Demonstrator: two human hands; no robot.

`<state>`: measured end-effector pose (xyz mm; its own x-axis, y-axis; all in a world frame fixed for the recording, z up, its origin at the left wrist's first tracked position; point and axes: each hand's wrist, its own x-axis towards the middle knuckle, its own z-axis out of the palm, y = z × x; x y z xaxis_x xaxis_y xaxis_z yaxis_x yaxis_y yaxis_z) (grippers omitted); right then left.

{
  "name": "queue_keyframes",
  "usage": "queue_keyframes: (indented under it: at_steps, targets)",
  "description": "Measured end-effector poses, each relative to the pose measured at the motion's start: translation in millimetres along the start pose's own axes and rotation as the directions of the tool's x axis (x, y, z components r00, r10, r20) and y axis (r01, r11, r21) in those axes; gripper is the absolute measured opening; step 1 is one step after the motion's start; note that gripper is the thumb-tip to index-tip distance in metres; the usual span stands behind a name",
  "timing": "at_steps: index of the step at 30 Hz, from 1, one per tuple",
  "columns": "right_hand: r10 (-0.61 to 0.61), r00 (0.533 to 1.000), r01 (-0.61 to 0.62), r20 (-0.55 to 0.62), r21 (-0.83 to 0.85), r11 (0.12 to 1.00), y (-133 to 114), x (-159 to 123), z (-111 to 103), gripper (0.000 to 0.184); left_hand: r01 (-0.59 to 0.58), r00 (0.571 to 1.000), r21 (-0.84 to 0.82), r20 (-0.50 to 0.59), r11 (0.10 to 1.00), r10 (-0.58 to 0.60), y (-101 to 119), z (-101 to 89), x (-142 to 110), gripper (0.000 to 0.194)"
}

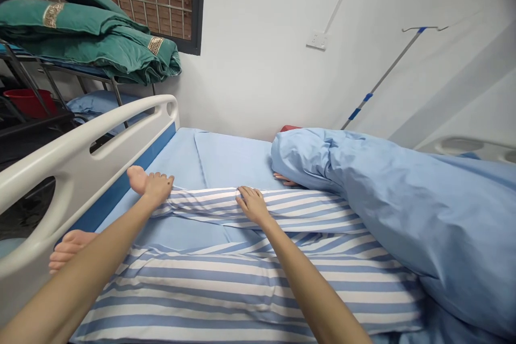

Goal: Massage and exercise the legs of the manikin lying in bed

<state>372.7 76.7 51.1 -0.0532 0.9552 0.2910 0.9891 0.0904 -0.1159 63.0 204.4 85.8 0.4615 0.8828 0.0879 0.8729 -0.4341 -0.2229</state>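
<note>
The striped trouser leg (282,209) lies under our right hand (253,205), fingers spread open; our left hand (159,187) curves against the bare foot (136,179).

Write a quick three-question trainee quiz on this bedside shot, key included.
1. True or false: the left hand grips the white bed rail.
2. What does the right hand rest on? A) a blue quilt B) a striped trouser leg C) a pillow
3. Fill in the blank: the folded bedding on the rack by the window is ____.

Key: 1 false; 2 B; 3 green.
</note>
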Motion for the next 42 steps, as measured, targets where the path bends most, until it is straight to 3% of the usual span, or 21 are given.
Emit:
queue_keyframes:
  at_steps: [4,9,14,20,24,26,28,31,33,35,38,42]
  targets:
    - [0.013,1.0,-0.013,0.003,0.01,1.0,0,-1,2,0.041,-0.047,0.972,0.038,-0.23,0.998,0.054,9,6.0,-13,0.035]
    - [0.012,0.999,-0.011,0.049,-0.019,1.0,-4,-2,-1,0.045,-0.187,0.966,-0.073,-0.194,0.98,0.17,7,8.8,-38,0.032]
    - [0.076,0.994,-0.067,0.08,-0.108,0.992,-13,-13,-5,0.054,-0.324,0.922,-0.139,-0.269,0.936,0.28,7,12.1,-50,0.034]
    - [0.045,0.999,-0.043,0.005,-0.136,0.99,-18,-42,-23,0.051,-0.324,0.928,-0.058,-0.217,0.944,0.304,0,26.7,-47,0.046]
    - [0.124,0.99,-0.125,-0.067,-0.006,0.992,-17,-71,-42,0.041,-0.324,0.93,-0.012,-0.187,0.946,0.316,1,15.1,-49,0.05]
    - [0.166,0.98,-0.153,-0.112,0.117,0.981,-18,-91,-50,0.033,-0.299,0.94,-0.093,-0.197,0.95,0.277,10,2.0,-60,0.048]
    - [0.173,0.977,-0.142,-0.125,0.226,0.964,-19,-114,-57,0.027,-0.302,0.952,-0.29,-0.151,0.908,0.268,22,-13.6,-80,0.046]
    - [0.159,0.981,-0.116,-0.109,0.324,0.939,-24,-148,-68,0.022,-0.272,0.918,-0.666,0.037,0.694,0.395,34,-33.7,-121,0.053]
    - [0.192,0.972,-0.129,-0.133,0.378,0.917,-28,-170,-77,0.021,-0.219,0.88,-0.765,0.114,0.606,0.461,38,-38.3,-149,0.063]
    - [0.289,0.941,-0.184,-0.176,0.449,0.874,-36,-195,-85,0.019,-0.205,0.873,-0.732,0.163,0.65,0.459,40,-33.4,-170,0.076]
    - [0.423,0.896,-0.28,-0.137,0.565,0.776,-56,-236,-83,0.022,-0.248,0.898,-0.53,0.19,0.811,0.398,43,-13.9,-183,0.079]
    - [0.511,0.857,-0.404,0.067,0.702,0.586,-86,-292,-45,0.033,-0.258,0.931,-0.267,0.187,0.928,0.313,45,5.1,-178,0.067]
